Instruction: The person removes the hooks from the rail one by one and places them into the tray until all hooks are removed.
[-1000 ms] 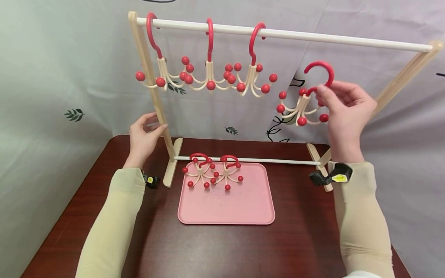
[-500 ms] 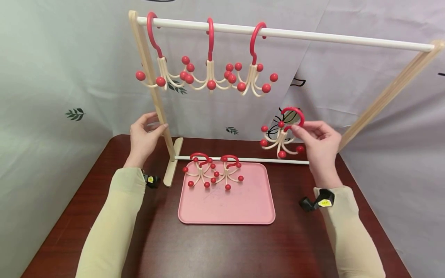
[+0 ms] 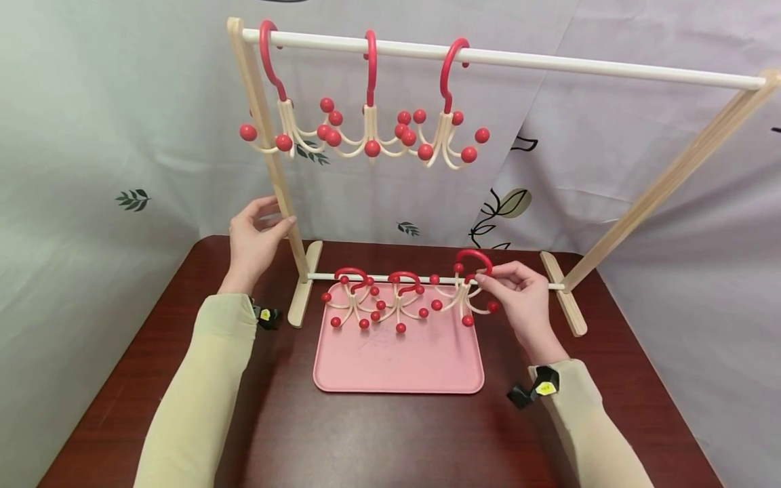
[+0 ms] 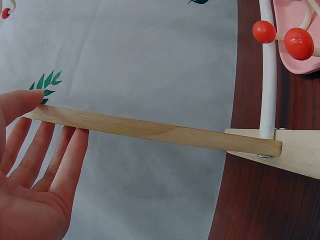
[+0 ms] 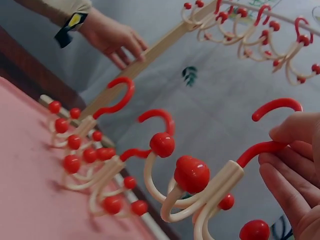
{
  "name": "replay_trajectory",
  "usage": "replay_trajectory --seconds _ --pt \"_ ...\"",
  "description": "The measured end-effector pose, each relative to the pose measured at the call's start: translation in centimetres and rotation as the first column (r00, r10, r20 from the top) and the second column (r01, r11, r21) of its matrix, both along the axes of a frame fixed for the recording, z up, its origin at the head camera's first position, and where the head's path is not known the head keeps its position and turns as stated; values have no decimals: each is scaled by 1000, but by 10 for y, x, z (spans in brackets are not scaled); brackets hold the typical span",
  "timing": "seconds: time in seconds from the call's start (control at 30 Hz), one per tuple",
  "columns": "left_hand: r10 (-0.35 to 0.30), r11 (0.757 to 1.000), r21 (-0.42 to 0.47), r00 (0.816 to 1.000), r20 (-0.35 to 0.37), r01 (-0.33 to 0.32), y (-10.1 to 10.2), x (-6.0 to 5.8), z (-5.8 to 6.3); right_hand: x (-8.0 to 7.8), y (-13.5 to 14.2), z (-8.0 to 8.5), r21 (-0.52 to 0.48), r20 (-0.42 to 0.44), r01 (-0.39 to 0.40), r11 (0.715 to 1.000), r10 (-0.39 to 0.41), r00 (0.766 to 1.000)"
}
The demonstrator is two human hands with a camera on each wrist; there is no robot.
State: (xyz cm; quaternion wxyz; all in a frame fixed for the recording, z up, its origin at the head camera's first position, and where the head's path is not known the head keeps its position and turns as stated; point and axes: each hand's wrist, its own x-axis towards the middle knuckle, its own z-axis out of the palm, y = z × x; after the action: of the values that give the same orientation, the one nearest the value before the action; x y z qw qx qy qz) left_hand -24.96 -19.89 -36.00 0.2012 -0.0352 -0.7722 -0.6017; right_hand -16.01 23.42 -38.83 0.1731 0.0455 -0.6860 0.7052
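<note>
Right hand (image 3: 526, 298) pinches a red-hooked hanger (image 3: 465, 292) over the pink tray (image 3: 399, 369), which holds two similar hangers (image 3: 352, 299).

a reddish-brown table (image 3: 396, 440) carries a pink tray (image 3: 399, 366) and wooden rack (image 3: 666, 183).

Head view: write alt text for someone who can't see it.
A right hand holds a red-hooked hanger at the far edge of a pink tray bearing two similar hangers. The left hand holds a wooden post; three more hangers hang from a white rail.
</note>
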Motion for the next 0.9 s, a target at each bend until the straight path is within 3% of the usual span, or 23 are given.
replay_trajectory --seconds 0.5,0.9 --pt "8 1000 -14 1000 6 -8 -1 0 -2 8 -10 -47 60 133 -34 998 26 991" --pt "15 1000 -27 1000 -3 -15 -1 0 -2 1 -13 -59 28 181 -19 999 14 983"
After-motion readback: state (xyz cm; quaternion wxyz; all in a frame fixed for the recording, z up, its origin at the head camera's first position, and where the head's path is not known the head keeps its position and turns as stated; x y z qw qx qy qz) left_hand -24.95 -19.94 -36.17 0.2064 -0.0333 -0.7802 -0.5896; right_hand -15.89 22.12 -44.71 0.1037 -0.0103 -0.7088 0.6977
